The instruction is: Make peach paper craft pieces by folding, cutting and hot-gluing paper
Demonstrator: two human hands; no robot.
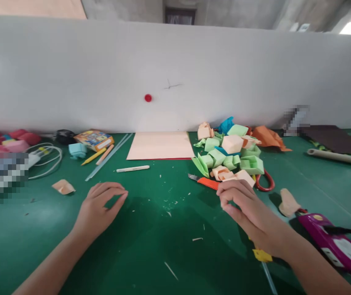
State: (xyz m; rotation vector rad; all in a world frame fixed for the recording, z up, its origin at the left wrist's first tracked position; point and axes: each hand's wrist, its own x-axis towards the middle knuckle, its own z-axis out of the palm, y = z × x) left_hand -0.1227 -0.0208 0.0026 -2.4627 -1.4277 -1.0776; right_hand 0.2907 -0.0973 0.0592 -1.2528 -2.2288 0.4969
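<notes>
My left hand (103, 207) hovers over the left part of the green table (151, 246), thumb and fingertips pinched together with nothing visible in them. On the right, my right hand (249, 209) is also closed in a pinch, and no object shows between its fingertips. Just beyond it lies an orange utility knife (206, 182) with its blade out, its rear end hidden by my fingers. Behind the knife is a pile of folded green and peach paper pieces (232, 143). A white pen (133, 169) lies ahead of my left hand. Peach paper sheets (161, 145) rest against the board.
Red-handled scissors (265, 181) poke out from the pile. A magenta power strip (335, 241) is at right. On the left are a yellow pencil (94, 156), clear sticks (108, 157), a colourful box (95, 139) and a white cable (60, 157). A white board (101, 78) stands behind.
</notes>
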